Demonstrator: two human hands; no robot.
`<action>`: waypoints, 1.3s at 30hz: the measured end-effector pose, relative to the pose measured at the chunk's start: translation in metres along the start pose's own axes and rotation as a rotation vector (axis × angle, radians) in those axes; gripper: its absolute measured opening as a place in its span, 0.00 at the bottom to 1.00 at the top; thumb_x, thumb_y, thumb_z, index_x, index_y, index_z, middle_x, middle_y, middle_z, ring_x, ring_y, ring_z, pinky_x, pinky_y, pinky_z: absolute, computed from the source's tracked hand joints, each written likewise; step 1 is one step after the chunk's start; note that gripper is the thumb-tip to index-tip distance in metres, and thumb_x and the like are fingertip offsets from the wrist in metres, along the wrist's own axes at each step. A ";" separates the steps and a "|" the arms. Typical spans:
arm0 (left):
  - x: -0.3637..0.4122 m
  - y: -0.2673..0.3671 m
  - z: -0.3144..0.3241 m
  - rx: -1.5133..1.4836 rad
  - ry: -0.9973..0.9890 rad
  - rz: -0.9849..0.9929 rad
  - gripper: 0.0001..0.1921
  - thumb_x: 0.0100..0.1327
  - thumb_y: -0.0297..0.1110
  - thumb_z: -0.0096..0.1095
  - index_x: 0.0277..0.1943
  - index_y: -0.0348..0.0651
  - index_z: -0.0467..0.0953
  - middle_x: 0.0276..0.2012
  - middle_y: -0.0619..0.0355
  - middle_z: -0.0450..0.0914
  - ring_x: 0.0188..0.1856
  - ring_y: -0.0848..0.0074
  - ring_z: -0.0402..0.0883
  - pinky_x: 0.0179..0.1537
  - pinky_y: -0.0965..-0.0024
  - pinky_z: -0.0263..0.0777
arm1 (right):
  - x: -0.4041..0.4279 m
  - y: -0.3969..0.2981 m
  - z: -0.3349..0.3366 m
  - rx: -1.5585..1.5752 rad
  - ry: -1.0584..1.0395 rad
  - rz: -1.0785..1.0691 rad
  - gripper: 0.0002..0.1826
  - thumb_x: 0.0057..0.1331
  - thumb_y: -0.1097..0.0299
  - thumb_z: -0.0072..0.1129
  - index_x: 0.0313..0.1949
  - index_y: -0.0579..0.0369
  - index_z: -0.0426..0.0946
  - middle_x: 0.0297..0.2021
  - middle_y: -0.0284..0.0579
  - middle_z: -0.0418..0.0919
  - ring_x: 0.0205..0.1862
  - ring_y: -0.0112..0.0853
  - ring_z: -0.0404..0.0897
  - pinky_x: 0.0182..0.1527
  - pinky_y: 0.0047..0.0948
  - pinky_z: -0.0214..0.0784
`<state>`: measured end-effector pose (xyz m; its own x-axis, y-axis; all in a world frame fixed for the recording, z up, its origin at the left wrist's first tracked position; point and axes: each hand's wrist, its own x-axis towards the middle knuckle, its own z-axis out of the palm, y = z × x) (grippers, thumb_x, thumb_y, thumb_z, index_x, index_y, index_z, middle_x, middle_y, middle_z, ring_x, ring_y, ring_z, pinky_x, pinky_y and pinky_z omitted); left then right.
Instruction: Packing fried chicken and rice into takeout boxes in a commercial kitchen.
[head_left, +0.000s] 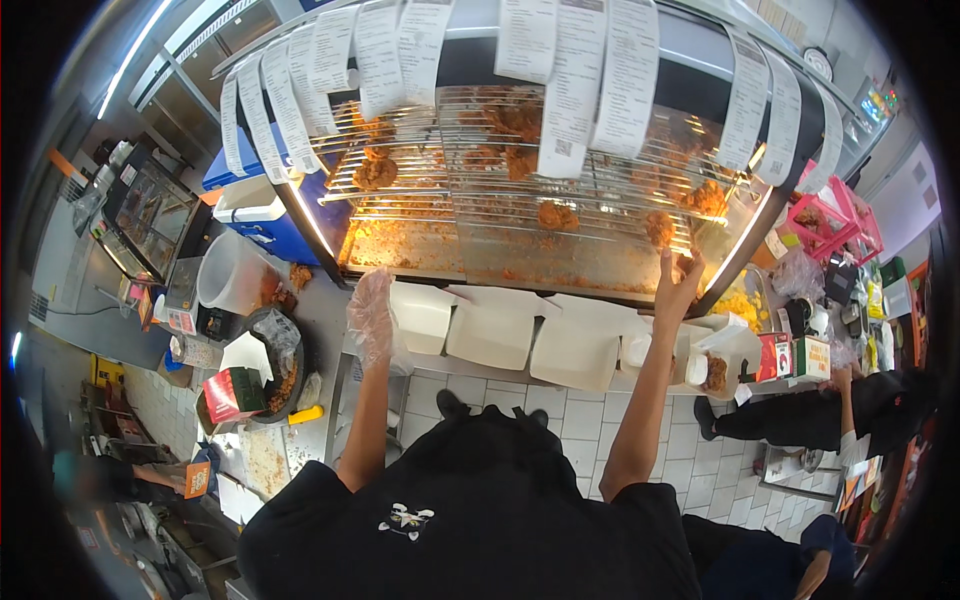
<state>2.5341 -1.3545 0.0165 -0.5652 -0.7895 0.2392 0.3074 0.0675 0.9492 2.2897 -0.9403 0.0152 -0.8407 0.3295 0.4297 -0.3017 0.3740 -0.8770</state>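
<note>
My left hand (370, 319), in a clear plastic glove, is raised beside the leftmost open white paperboard box (421, 321); how its fingers close is hard to make out. My bare right hand (679, 281) reaches to the front right of a lit food warmer (517, 259), thumb and fingers apart. Just beyond its fingertips is a piece of fried chicken (660, 227); whether they touch is unclear. Another chicken piece (557, 216) lies on the wire rack (495, 191). Two further open boxes, a middle one (491, 334) and a right one (581, 345), continue the row before me.
Printed paper slips (570, 90) hang over the warmer's top. To the right, a filled box (716, 371) holds chicken. A black tub (296, 375), a red box (232, 394) and a translucent bucket (236, 274) stand left. One person (847, 409) works at right, another (112, 480) at left.
</note>
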 end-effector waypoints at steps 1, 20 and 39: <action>0.007 -0.003 -0.008 -0.003 0.011 0.009 0.12 0.68 0.25 0.67 0.52 0.33 0.80 0.50 0.55 0.85 0.53 0.73 0.83 0.58 0.74 0.74 | -0.008 -0.009 0.009 0.018 0.013 -0.014 0.33 0.68 0.52 0.67 0.62 0.63 0.67 0.47 0.50 0.75 0.50 0.38 0.73 0.58 0.38 0.65; 0.107 0.080 0.106 -0.221 0.314 0.179 0.33 0.72 0.38 0.63 0.74 0.51 0.55 0.61 0.51 0.70 0.57 0.72 0.74 0.58 0.62 0.69 | -0.195 -0.196 0.161 0.317 -0.246 -0.293 0.39 0.66 0.72 0.64 0.72 0.61 0.56 0.65 0.56 0.66 0.60 0.41 0.73 0.61 0.39 0.66; 0.108 0.058 0.099 -0.407 0.188 0.339 0.26 0.67 0.26 0.69 0.65 0.32 0.70 0.56 0.53 0.73 0.55 0.71 0.77 0.57 0.68 0.73 | -0.160 -0.231 0.229 -0.197 -0.202 -0.701 0.20 0.59 0.62 0.73 0.52 0.44 0.80 0.43 0.40 0.72 0.47 0.41 0.69 0.51 0.45 0.57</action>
<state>2.4148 -1.3758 0.1173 -0.2482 -0.8623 0.4414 0.7400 0.1253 0.6608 2.3909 -1.2778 0.0997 -0.5535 -0.2005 0.8083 -0.7259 0.5919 -0.3503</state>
